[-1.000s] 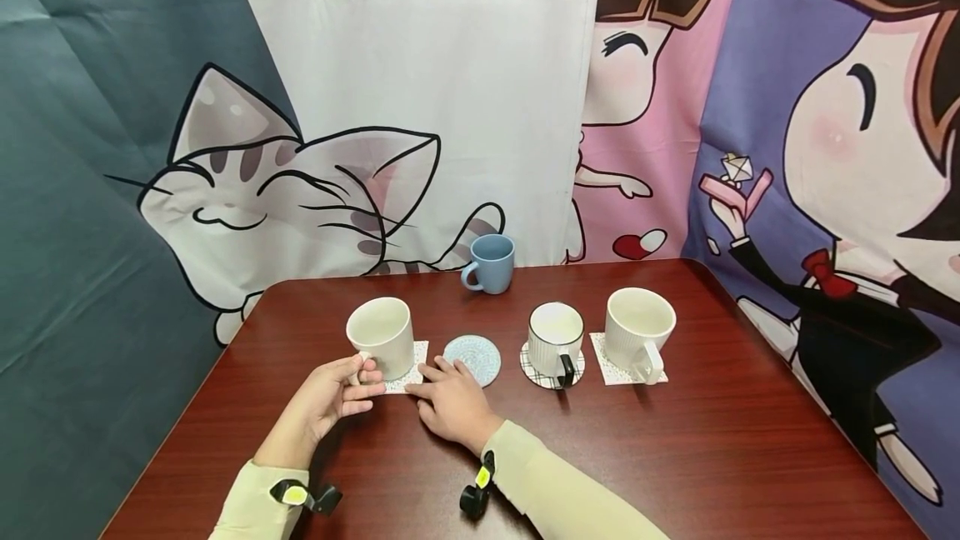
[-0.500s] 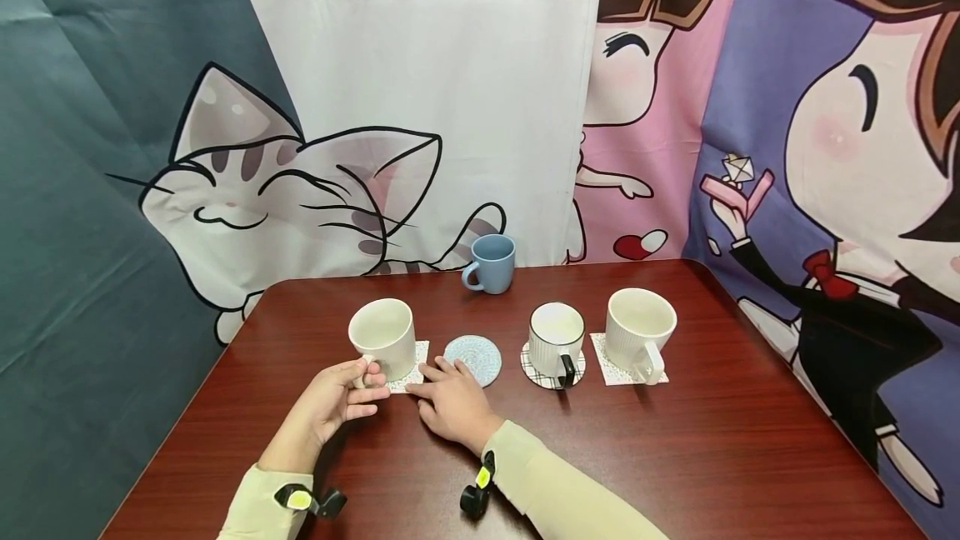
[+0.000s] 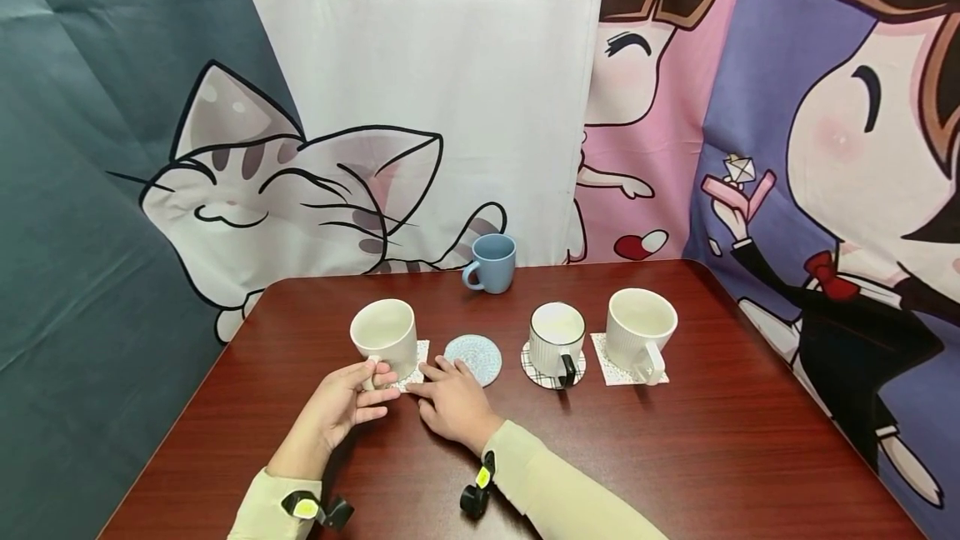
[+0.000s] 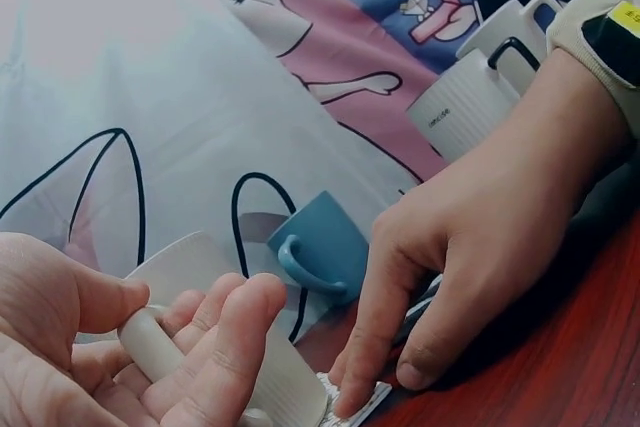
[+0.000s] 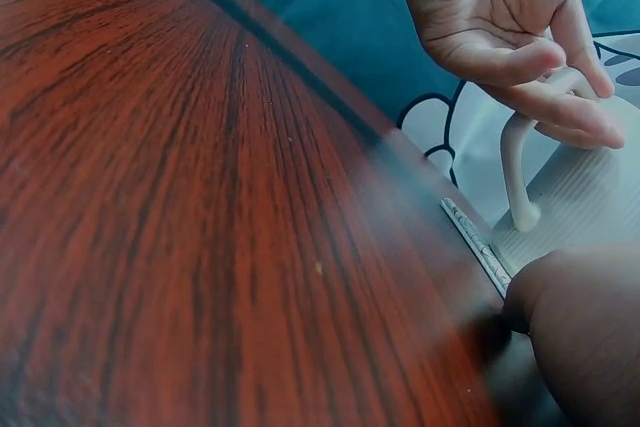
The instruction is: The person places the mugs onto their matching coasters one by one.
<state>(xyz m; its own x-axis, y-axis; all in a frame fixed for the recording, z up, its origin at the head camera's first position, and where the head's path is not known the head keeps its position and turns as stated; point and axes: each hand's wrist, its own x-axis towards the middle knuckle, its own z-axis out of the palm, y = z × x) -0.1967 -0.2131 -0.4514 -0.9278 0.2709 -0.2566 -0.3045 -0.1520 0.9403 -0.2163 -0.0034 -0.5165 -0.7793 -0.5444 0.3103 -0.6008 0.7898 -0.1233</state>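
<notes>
We're pinching the white mug (image 3: 392, 342) by its handle (image 4: 153, 343) in our left hand (image 3: 335, 407), spread right hand (image 3: 457, 407) touching the square coaster (image 3: 422, 355), risking a tilt if the pinch slips.

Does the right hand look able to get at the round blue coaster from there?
Probably yes: the right hand lies beside the round blue coaster, which has nothing standing on it. The hand would just have to leave the square coaster it touches.
</notes>
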